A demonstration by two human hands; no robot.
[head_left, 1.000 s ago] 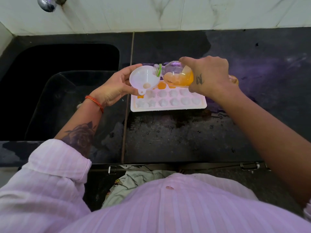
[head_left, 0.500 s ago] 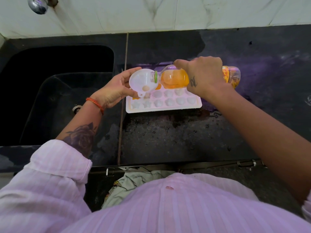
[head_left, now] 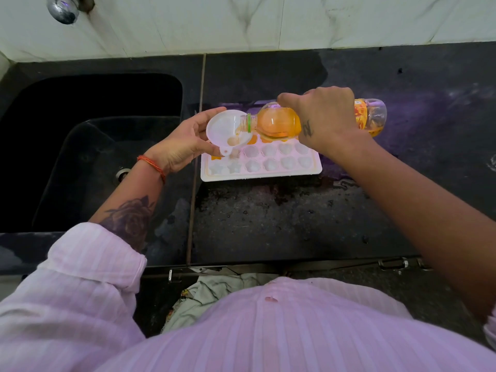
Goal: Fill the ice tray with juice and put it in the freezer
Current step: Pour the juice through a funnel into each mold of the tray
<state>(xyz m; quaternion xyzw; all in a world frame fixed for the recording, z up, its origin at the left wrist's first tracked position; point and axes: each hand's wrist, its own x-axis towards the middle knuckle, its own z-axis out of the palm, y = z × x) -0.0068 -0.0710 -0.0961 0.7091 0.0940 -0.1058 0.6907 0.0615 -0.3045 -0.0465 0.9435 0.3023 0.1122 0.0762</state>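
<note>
A white ice tray (head_left: 261, 173) with shaped cavities lies on the black counter (head_left: 295, 224), just right of the sink. A few cavities in its far row hold orange juice. My left hand (head_left: 185, 143) holds a white funnel (head_left: 226, 130) over the tray's left end, spout down. My right hand (head_left: 324, 116) grips a clear bottle of orange juice (head_left: 279, 123), tipped on its side with its mouth inside the funnel. The bottle's base sticks out past my right hand.
A deep black sink (head_left: 88, 146) lies left of the tray, with a chrome tap (head_left: 63, 9) above it on the white marble wall. The counter's front edge runs just before my body, with drawer handles (head_left: 391, 263) below it.
My right hand has tipped the bottle flatter and pushed its mouth further into the funnel. The funnel has stayed over the tray's left end.
</note>
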